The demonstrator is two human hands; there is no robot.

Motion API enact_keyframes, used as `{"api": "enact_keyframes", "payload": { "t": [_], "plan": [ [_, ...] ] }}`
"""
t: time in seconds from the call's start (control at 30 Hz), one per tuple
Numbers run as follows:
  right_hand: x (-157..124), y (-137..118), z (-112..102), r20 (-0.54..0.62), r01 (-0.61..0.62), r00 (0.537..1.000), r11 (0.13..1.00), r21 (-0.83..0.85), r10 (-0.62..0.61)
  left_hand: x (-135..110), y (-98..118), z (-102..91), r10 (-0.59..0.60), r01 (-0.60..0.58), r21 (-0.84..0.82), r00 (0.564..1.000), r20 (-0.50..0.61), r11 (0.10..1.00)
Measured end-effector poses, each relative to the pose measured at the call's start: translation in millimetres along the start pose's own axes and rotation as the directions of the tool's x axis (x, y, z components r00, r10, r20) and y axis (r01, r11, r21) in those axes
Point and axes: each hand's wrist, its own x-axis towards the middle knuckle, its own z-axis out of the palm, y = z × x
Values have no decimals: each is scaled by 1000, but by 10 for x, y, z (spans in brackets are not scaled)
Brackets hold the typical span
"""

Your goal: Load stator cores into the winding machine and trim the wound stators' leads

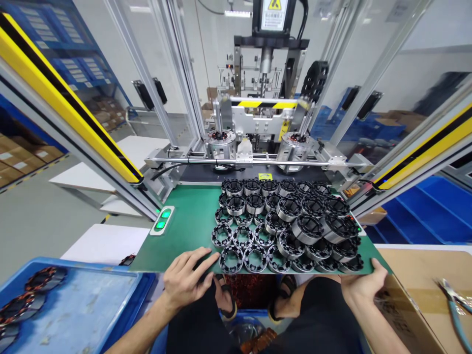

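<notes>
green desk [191, 209], steel rings [308, 238]: i'm likely squaring rows, left fingers [207, 264] loosely spread, right hand [363, 286] unclear; straightening calls for nudging.

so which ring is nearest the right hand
The front-row ring at the far right end; it lies beside the right hand, while the others sit farther left, back or higher.

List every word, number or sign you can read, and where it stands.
No words are clear enough to quote.
Yellow warning triangle: on the white label high on the machine; characters beneath too blurred.
Yellow sticker behind the rings: unreadable.
Right-hand carton: print unreadable.
Left shelf labels: too small.
</notes>
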Motion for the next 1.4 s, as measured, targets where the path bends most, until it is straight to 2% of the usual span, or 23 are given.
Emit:
{"api": "enact_keyframes", "payload": {
  "t": [0.1, 0.23, 0.33, 0.43, 0.63, 0.7, 0.77, 0.8, 0.87, 0.93, 1.0, 1.17, 1.4],
  "plan": [
    [-74, 11, 48, -51, 35, 998, 998, -51, -38, 4, -2, -4, -3, 3, 2, 1000, 1, 1000],
    [-134, 9, 107, -40, 48, 998, 996, -72, -51, -22, -13, 7, -4, 4, 6, 1000, 11, 1000],
    [-131, -9, 135, -53, 59, 997, 997, -52, -61, -35, -17, 11, -8, 8, 7, 1000, 14, 1000],
    [-121, -36, 154, -85, 15, 996, 1000, 2, -15, -29, -19, 5, -4, 4, 4, 1000, 15, 1000],
    [-201, -104, 192, -100, -100, 988, 974, 201, 122, -13, -16, -4, -7, 7, 2, 1000, 8, 1000],
    [-255, -135, 217, -94, -170, 971, 913, 371, 219, -10, -14, -4, -4, 4, 4, 1000, 7, 1000],
    [-300, -158, 246, -73, -226, 946, 803, 552, 316, -10, -13, -2, 0, -1, 5, 1000, 10, 1000],
    [-311, -162, 258, -65, -233, 940, 772, 591, 334, -12, -13, -1, 0, 0, 5, 1000, 13, 1000],
    [-300, -147, 266, -95, -188, 957, 838, 513, 273, -18, -15, 1, -6, 6, 6, 1000, 16, 1000],
    [-242, -110, 243, -119, -98, 983, 948, 303, 139, -24, -17, 3, -9, 9, 7, 1000, 18, 1000],
    [-156, -65, 190, -107, -30, 993, 992, 122, 43, -26, -17, 4, -5, 5, 6, 1000, 17, 1000],
    [-20, -3, 49, -58, -19, 998, 1000, -23, 18, -34, -15, 12, -5, 6, -5, 1000, 14, 1000],
    [-50, -6, 58, -56, -14, 998, 998, -54, 11, -56, -21, 21, -6, 6, -3, 1000, 15, 1000]
  ]
}}
